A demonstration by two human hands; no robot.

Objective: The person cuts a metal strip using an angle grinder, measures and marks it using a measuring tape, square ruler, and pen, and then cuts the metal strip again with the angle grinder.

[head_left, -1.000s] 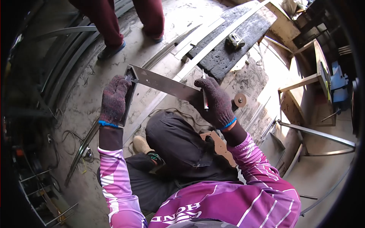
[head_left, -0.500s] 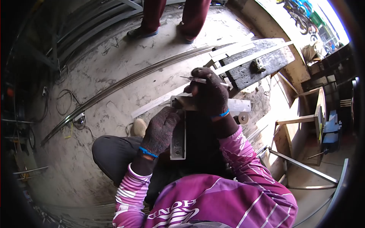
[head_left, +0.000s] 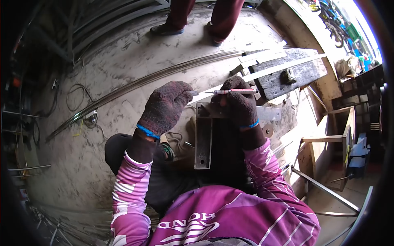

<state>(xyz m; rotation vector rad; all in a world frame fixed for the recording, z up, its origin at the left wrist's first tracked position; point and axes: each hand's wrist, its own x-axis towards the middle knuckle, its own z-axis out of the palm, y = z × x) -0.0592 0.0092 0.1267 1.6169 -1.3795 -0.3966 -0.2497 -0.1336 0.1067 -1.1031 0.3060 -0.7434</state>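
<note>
My right hand (head_left: 240,102) is closed around a slim red-and-white marker pen (head_left: 242,91), whose thin tip points left. The same hand lies over the upper leg of an L-shaped metal square (head_left: 203,143); its fingers hide part of that leg. My left hand (head_left: 167,106) is pinched on a small grey cap-like piece (head_left: 194,93), just left of the pen tip and apart from it. Both hands wear dark knit gloves with blue cuffs. A long pale metal strip (head_left: 283,67) runs behind the right hand onto a dark block (head_left: 303,74).
Long metal rods (head_left: 135,88) lie across the floor. Another person's legs (head_left: 223,18) stand at the back. Cables (head_left: 80,98) lie to the left. A disc (head_left: 267,131) sits by the square, and a wooden frame (head_left: 324,139) stands at right.
My left hand has left the square's corner and moved up and left, now with the small grey piece. My right hand has lowered slightly with the pen. The view has shifted a little.
</note>
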